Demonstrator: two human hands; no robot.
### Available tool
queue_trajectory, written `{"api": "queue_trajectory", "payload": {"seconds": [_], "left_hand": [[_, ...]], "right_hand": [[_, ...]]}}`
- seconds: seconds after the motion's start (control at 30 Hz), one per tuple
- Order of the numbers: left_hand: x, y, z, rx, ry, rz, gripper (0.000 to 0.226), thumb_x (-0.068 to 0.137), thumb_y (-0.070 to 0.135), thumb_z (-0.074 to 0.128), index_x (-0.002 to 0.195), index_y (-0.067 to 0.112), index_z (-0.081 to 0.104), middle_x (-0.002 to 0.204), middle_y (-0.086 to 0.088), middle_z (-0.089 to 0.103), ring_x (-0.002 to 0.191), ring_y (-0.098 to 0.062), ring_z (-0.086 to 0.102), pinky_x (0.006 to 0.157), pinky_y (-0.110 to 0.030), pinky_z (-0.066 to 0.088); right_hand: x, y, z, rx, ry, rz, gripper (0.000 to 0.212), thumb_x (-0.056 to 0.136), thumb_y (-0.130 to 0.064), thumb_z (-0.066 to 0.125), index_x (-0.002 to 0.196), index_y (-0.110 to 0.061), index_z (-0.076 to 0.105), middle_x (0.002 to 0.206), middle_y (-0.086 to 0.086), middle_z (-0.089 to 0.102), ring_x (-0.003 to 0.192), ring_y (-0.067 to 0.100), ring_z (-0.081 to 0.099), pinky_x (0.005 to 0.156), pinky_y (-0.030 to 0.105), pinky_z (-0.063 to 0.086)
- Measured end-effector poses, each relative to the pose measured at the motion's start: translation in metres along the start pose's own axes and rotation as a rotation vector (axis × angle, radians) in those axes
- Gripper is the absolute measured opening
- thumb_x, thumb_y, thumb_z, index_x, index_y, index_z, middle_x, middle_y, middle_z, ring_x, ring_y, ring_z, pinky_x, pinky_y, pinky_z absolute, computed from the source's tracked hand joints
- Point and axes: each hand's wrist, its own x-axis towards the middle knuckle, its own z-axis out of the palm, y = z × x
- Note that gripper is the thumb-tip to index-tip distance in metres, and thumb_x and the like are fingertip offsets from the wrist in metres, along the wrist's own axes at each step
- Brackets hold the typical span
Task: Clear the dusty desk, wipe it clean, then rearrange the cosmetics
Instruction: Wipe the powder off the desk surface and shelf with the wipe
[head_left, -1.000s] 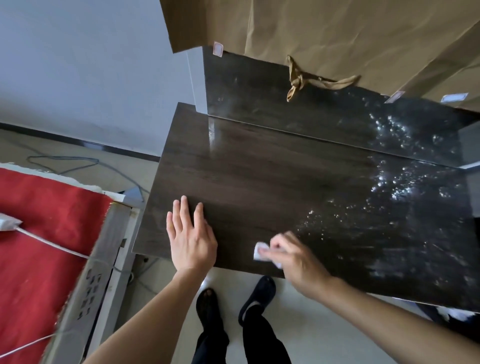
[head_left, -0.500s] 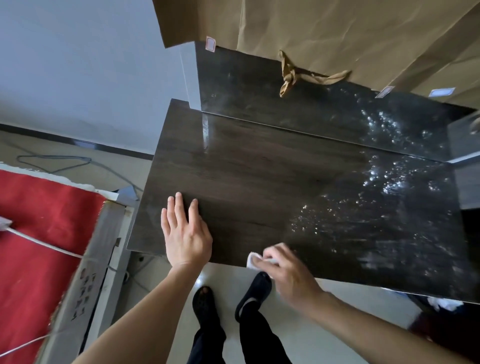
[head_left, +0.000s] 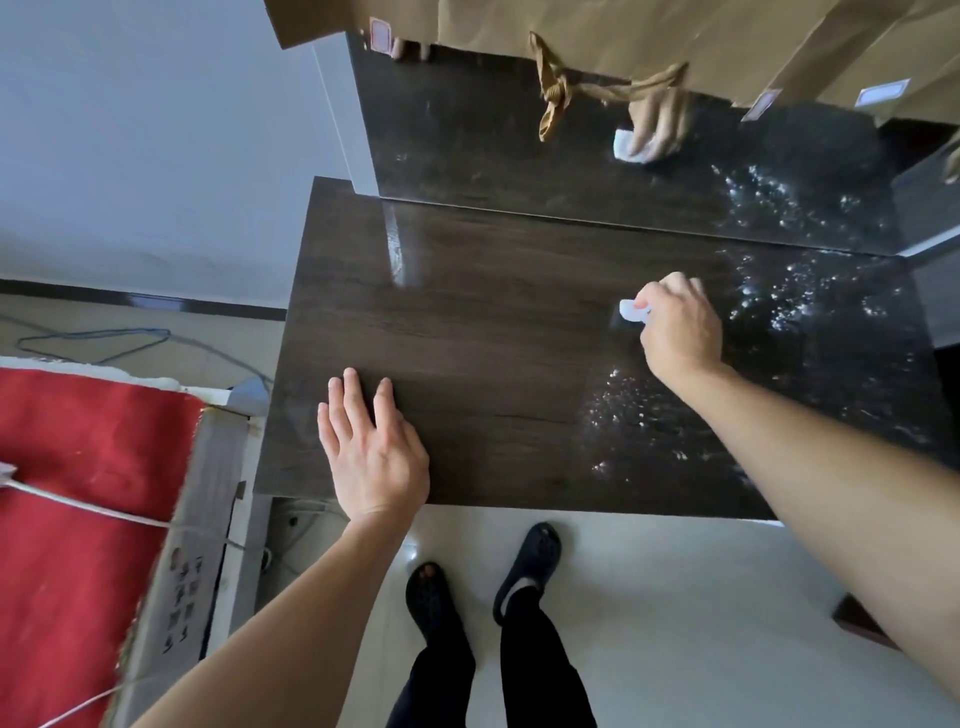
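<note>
Wiping the dusty right half of the desk.

Nearest me, my left hand (head_left: 374, 457) lies flat on the near-left part of the dark wood-grain desk (head_left: 493, 322), fingers straight and slightly apart, bracing by the near edge. Farther in and to the right, with the arm stretched across, my right hand (head_left: 680, 332) has its fingers curled tight round a small white crumpled wipe (head_left: 634, 310). It presses the wipe to the desk at the edge of the pale dust speckles (head_left: 810, 306) that cover the right side. The left half looks done to me. To do this well, I'd pull overlapping strokes from far to near through the speckles, with even pressure, turning the wipe to a fresh face. At the far side, the glossy dark upright panel (head_left: 493, 156) looks dusty too.
</note>
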Motion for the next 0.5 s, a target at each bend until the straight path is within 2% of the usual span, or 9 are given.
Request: {"api": "queue_trajectory", "payload": {"seconds": [0.13,0.2,0.27,0.3,0.4,0.43,0.5], "left_hand": [[-0.002,-0.002,0.0,0.01,-0.021,-0.01,0.045,0.093,0.024,0.028,0.129,0.008,0.051,0.147,-0.023,0.035,0.139,-0.038,0.025,0.116,-0.05,0.016],[-0.002,-0.001,-0.001,0.007,-0.03,-0.01,0.044,0.093,0.023,0.03,0.129,0.008,0.051,0.147,-0.023,0.035,0.14,-0.038,0.024,0.116,-0.051,0.016],[-0.001,0.0,-0.003,0.001,-0.043,-0.015,0.045,0.093,0.023,0.029,0.13,0.007,0.05,0.147,-0.023,0.034,0.14,-0.038,0.023,0.116,-0.051,0.016],[-0.001,0.0,-0.003,0.0,-0.044,-0.014,0.045,0.094,0.024,0.029,0.13,0.007,0.05,0.147,-0.023,0.034,0.14,-0.038,0.023,0.116,-0.051,0.015],[0.001,0.001,-0.002,-0.004,-0.038,-0.011,0.046,0.094,0.025,0.026,0.13,0.008,0.05,0.147,-0.023,0.035,0.14,-0.038,0.024,0.116,-0.051,0.015],[0.001,0.001,-0.002,-0.006,-0.029,-0.009,0.046,0.094,0.025,0.026,0.129,0.008,0.05,0.147,-0.022,0.035,0.14,-0.038,0.024,0.116,-0.05,0.015],[0.0,0.0,-0.001,-0.006,-0.017,-0.002,0.046,0.094,0.025,0.026,0.129,0.008,0.05,0.147,-0.022,0.036,0.139,-0.038,0.025,0.116,-0.05,0.015]], "right_hand": [[-0.061,-0.022,0.011,0.111,0.031,-0.143,0.038,0.068,0.012,0.063,0.098,-0.009,0.067,0.094,0.009,0.058,0.085,0.032,0.052,0.064,0.038,0.05],[-0.099,-0.021,0.012,0.186,-0.024,-0.282,0.031,0.068,0.012,0.065,0.09,-0.01,0.069,0.087,0.006,0.06,0.077,0.03,0.054,0.057,0.036,0.051],[-0.106,-0.013,0.006,0.259,-0.07,-0.357,0.025,0.072,0.009,0.059,0.086,-0.008,0.072,0.085,0.006,0.062,0.075,0.031,0.057,0.06,0.035,0.05],[-0.096,-0.01,0.003,0.292,-0.058,-0.326,0.026,0.073,0.008,0.055,0.086,-0.008,0.072,0.086,0.007,0.062,0.076,0.031,0.058,0.064,0.033,0.049],[-0.05,-0.008,0.004,0.302,0.012,-0.042,0.029,0.08,0.006,0.052,0.094,-0.009,0.073,0.093,0.011,0.059,0.086,0.032,0.057,0.073,0.027,0.041],[-0.042,-0.012,0.007,0.28,0.012,0.001,0.026,0.083,0.003,0.052,0.096,-0.009,0.072,0.095,0.012,0.058,0.088,0.033,0.056,0.074,0.025,0.038],[-0.055,-0.024,0.016,0.28,0.036,-0.054,0.021,0.084,0.002,0.058,0.094,-0.009,0.073,0.094,0.011,0.059,0.084,0.032,0.055,0.072,0.024,0.037]]}}
